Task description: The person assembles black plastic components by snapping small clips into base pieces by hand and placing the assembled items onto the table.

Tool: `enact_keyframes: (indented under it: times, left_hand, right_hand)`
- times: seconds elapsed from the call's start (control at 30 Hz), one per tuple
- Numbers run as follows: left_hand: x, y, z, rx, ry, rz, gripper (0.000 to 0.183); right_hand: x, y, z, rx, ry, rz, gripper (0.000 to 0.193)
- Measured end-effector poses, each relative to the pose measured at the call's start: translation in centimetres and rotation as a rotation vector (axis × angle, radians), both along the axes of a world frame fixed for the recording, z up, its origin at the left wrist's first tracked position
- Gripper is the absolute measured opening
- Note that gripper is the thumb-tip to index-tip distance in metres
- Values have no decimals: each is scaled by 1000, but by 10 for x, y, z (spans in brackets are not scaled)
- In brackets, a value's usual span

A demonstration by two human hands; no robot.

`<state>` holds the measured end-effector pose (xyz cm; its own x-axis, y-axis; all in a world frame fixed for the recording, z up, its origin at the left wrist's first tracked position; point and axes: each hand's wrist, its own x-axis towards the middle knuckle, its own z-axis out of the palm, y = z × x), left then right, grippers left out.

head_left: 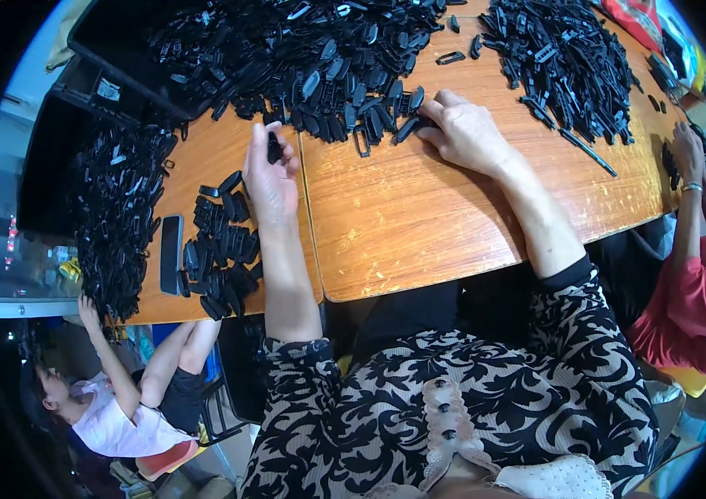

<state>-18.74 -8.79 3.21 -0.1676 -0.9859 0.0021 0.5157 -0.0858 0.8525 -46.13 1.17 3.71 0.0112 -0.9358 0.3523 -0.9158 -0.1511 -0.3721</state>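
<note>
My left hand (271, 170) is raised over the table beside the seam, its fingers closed round a small black plastic part (274, 148). My right hand (463, 133) rests at the near edge of a big heap of black plastic parts (345, 66). Its fingers are bent and touch or nearly touch a black piece (407, 129); the fingertips are partly hidden, so I cannot make out whether they grip it. Left of my left forearm lies a smaller pile of black oblong parts (224, 229), some in rough rows.
A phone (172, 254) lies flat by the smaller pile. Another heap of black parts (116, 216) spills from a dark bin (54, 158) at left. A further heap of long parts (565, 62) is at far right. One co-worker sits on each side of the wooden table (403, 224).
</note>
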Motion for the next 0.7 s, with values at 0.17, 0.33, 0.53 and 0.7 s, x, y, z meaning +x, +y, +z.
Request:
enact_keyframes:
  times: [0.17, 0.33, 0.53, 0.7]
  left_hand:
    - [-8, -12, -15, -910, -993, 312, 20]
    - [-39, 11, -2, -812, -1386, 269, 33]
    - [-26, 12, 3, -627, -1423, 129, 33]
    - [-11, 21, 12, -606, -1424, 95, 26]
  right_hand:
    - [2, -6, -6, 61, 188, -66, 24]
    - [-3, -10, -9, -4, -171, -150, 22]
    - [21, -4, 5, 352, -872, 99, 24]
    - [43, 3, -8, 265, -657, 257, 18]
